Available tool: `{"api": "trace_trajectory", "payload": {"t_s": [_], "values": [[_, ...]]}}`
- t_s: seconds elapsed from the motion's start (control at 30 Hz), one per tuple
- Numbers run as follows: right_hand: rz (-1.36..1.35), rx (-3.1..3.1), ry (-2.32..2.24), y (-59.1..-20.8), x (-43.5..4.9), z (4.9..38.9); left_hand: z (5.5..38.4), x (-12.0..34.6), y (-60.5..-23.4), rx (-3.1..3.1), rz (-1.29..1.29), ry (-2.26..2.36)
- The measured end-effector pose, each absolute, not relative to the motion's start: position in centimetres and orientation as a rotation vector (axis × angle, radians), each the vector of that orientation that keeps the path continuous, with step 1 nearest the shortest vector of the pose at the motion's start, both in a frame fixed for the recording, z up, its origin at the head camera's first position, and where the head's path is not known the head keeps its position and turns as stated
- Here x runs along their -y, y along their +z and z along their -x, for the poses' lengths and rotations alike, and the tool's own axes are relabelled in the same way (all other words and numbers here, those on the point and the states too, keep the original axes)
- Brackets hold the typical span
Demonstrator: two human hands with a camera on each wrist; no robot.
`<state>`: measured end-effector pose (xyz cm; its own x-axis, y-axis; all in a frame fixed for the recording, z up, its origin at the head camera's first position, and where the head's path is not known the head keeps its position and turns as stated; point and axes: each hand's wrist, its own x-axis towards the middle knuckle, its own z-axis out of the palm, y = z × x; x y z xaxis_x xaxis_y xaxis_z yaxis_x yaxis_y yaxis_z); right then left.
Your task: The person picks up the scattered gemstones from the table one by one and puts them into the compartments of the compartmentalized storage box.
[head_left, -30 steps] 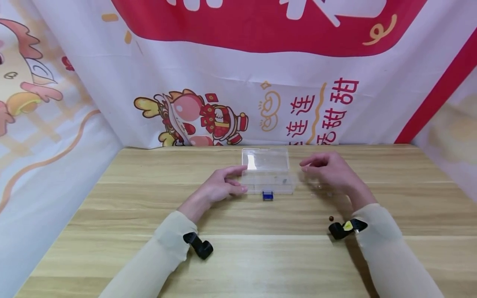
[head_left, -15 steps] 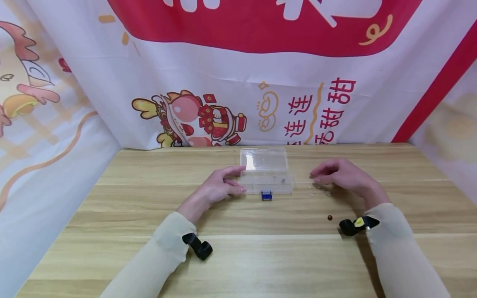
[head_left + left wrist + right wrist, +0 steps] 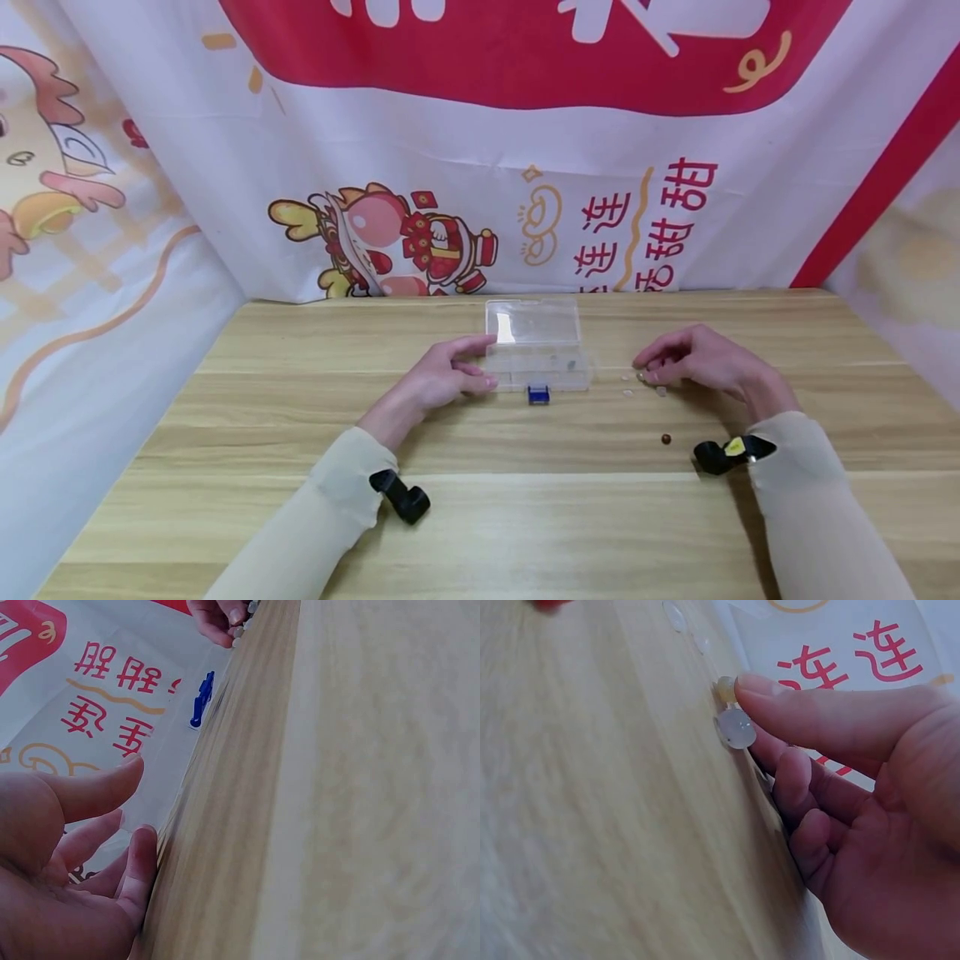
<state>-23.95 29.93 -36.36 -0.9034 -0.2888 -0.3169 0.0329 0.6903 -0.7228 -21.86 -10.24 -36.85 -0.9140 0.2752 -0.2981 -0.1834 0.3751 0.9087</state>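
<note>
A clear plastic divided box (image 3: 534,379) with a blue latch (image 3: 538,395) lies with its lid (image 3: 534,322) raised at the back; a few small pale pieces lie inside. My left hand (image 3: 444,375) is at the box's left end, thumb near the front corner and index finger near the back one, fingers spread apart. My right hand (image 3: 705,367) is low over the table right of the box. In the right wrist view its thumb tip meets a small yellowish bead (image 3: 725,688), beside a cloudy clear bead (image 3: 737,729). The index fingertip is hidden there; the head view shows it apart from the thumb.
Flat clear pieces (image 3: 675,616) lie on the table near the beads. A dark brown round bead (image 3: 666,439) is nearer the front. White printed cloth (image 3: 420,142) hangs behind the wooden table (image 3: 540,533) and at both sides.
My right hand has moved right and toward me, away from the box, and down to the small beads. The left hand stays at the box's left end.
</note>
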Motion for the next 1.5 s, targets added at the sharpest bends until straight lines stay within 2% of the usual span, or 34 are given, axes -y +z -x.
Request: {"api": "trace_trajectory", "payload": {"t_s": [1.13, 1.5], "values": [[0.207, -2.604, -0.957, -36.0, -28.1, 23.9, 21.9, 10.4, -36.8, -2.243, -0.064, 1.543], [0.083, -2.595, -1.061, -35.5, -27.6, 23.9, 21.9, 10.4, -36.9, -2.248, -0.083, 1.558]]}}
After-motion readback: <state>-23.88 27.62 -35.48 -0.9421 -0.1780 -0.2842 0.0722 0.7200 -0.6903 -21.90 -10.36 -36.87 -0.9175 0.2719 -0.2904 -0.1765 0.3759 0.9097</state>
